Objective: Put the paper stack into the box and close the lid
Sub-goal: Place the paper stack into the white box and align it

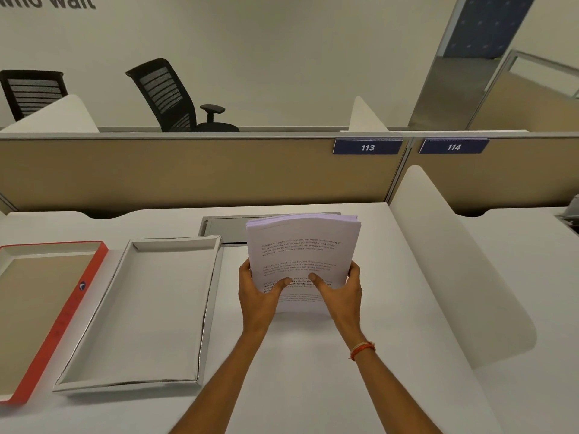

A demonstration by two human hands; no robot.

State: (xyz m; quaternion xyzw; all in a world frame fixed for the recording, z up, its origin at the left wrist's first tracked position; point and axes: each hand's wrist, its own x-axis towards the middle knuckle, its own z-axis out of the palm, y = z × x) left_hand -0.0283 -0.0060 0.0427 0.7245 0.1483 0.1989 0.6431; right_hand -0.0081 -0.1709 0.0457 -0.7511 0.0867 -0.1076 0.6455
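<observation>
A thick stack of printed white paper (pixel 302 245) stands upright on its lower edge on the white desk, tilted toward me. My left hand (pixel 258 296) grips its lower left side and my right hand (pixel 340 292) grips its lower right side, both thumbs pressed on the front page. To the left lies the open white box (pixel 216 277), shallow and empty. Further left lies the lid (pixel 78 302), upside down, red-edged with a tan inside, partly cut off by the frame's left edge.
A grey cable hatch (pixel 225 228) is set into the desk (pixel 391 355) behind the paper. A curved white divider (pixel 454 261) rises on the right. A tan partition (pixel 188 170) with signs 113 and 114 closes the desk's far side; office chairs stand beyond.
</observation>
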